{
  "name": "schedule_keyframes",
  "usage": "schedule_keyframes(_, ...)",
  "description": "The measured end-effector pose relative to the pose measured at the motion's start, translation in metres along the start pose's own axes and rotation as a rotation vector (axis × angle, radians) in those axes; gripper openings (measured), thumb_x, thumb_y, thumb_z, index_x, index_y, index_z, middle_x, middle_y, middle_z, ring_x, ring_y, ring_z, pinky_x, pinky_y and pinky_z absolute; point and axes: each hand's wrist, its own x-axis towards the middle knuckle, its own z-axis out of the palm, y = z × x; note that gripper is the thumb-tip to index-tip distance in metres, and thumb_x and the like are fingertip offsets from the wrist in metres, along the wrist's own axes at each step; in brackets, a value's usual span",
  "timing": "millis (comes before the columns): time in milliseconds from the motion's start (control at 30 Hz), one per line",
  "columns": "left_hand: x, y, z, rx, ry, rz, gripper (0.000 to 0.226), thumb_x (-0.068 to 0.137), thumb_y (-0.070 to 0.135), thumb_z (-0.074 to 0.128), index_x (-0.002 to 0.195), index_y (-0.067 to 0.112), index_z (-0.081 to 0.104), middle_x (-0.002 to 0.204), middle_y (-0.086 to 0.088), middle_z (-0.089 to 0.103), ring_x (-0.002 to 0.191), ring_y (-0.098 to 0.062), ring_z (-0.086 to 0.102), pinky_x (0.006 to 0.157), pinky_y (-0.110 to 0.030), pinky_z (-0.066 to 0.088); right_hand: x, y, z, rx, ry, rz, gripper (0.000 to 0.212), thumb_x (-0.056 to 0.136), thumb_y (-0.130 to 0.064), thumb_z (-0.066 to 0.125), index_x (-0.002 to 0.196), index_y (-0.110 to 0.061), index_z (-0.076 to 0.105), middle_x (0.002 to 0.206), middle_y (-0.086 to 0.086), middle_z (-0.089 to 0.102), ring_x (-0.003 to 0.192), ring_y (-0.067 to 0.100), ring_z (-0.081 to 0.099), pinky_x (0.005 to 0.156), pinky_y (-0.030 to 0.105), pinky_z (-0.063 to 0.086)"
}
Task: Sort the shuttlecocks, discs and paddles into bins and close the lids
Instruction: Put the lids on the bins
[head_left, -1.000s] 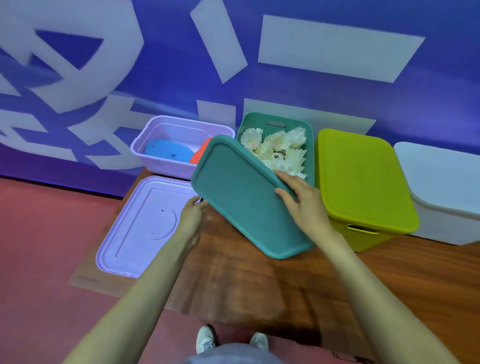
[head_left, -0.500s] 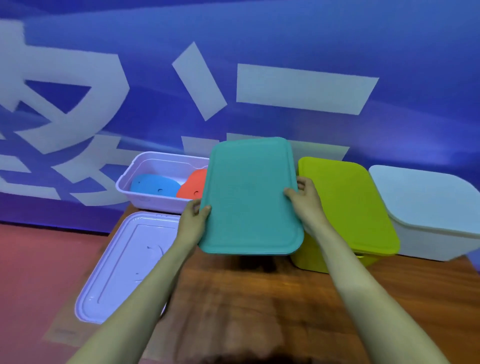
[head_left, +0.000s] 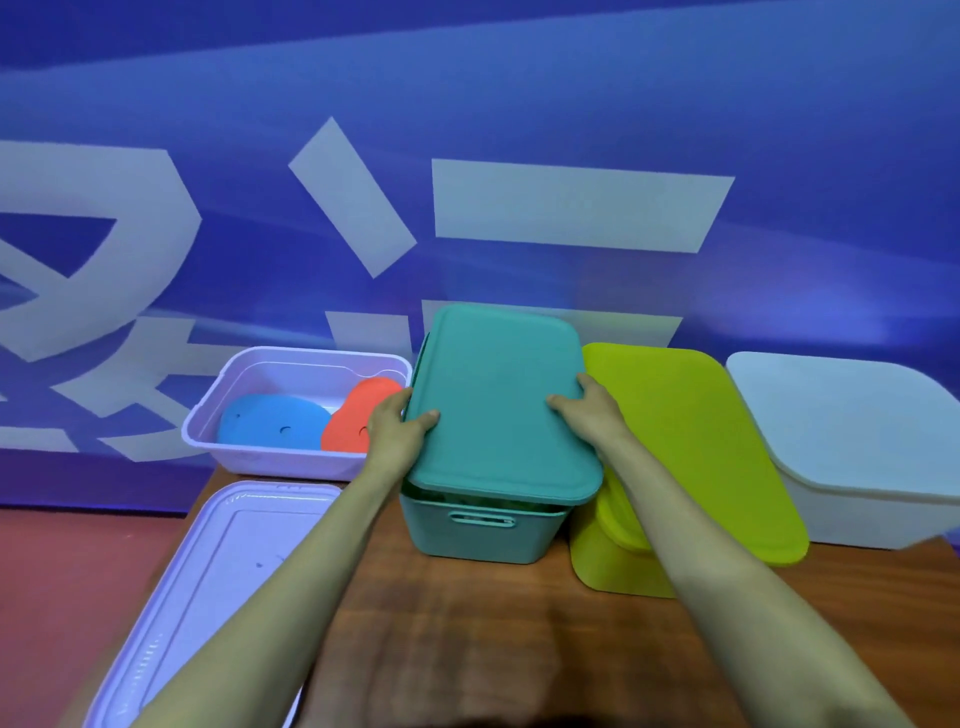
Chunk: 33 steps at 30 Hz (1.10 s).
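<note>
The left hand (head_left: 395, 431) and right hand (head_left: 589, 415) clasp the long edges of the teal lid (head_left: 498, 405), fingers (head_left: 563, 401) curled round it, atop the teal bin (head_left: 483, 538) midway along the tabletop's (head_left: 519, 634) far edge; next it likely needs pressing flush.

In front of the teal bin (head_left: 483, 535) you have bare table (head_left: 493, 649) — free passage. Its sides are tight: purple bin (head_left: 291, 460) just left, green bin (head_left: 696, 441) close right. The purple lid (head_left: 223, 571) takes the near-left corner, the wall (head_left: 519, 78) blocks behind.
</note>
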Motion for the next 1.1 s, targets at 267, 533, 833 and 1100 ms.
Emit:
schedule_keyframes(267, -0.017, 0.001, -0.002, -0.013, 0.003, -0.063, 0.034, 0.089, 0.009, 0.055, 0.123, 0.016, 0.056, 0.118, -0.003, 0.061, 0.102, -0.025, 0.059, 0.091, -0.038, 0.047, 0.016, 0.016, 0.021, -0.245, -0.101, -0.060, 0.060, 0.090, -0.029, 0.058, 0.140, -0.003, 0.039, 0.145, 0.014, 0.036, 0.133, 0.028, 0.036, 0.107, 0.034, 0.033)
schedule_keyframes(533, -0.011, -0.006, -0.004, -0.029, -0.052, -0.070, 0.034, 0.091, 0.008, 0.054, 0.123, 0.021, 0.056, 0.110, 0.002, 0.064, 0.097, -0.020, 0.061, 0.090, -0.035, 0.049, 0.021, 0.023, 0.026, -0.357, -0.050, -0.071, 0.049, 0.094, -0.023, 0.050, 0.137, -0.002, 0.039, 0.145, 0.017, 0.034, 0.133, 0.030, 0.035, 0.103, 0.032, 0.032)
schedule_keyframes(833, -0.004, -0.017, -0.003, -0.064, -0.022, -0.095, 0.036, 0.091, 0.008, 0.053, 0.127, 0.015, 0.056, 0.119, -0.001, 0.063, 0.105, -0.021, 0.060, 0.094, -0.036, 0.047, 0.021, 0.014, 0.043, -0.605, -0.025, -0.039, 0.054, 0.098, -0.031, 0.041, 0.138, 0.004, 0.032, 0.143, 0.026, 0.027, 0.131, 0.039, 0.029, 0.108, 0.038, 0.026)
schedule_keyframes(1100, 0.001, -0.029, 0.004, -0.270, 0.044, -0.188, 0.039, 0.089, 0.002, 0.053, 0.126, 0.012, 0.056, 0.118, -0.002, 0.065, 0.101, -0.022, 0.062, 0.092, -0.037, 0.049, 0.029, 0.013, 0.056, -0.822, -0.023, -0.164, 0.060, 0.099, -0.040, 0.033, 0.142, 0.001, 0.029, 0.150, 0.020, 0.023, 0.137, 0.036, 0.018, 0.113, 0.039, 0.018)
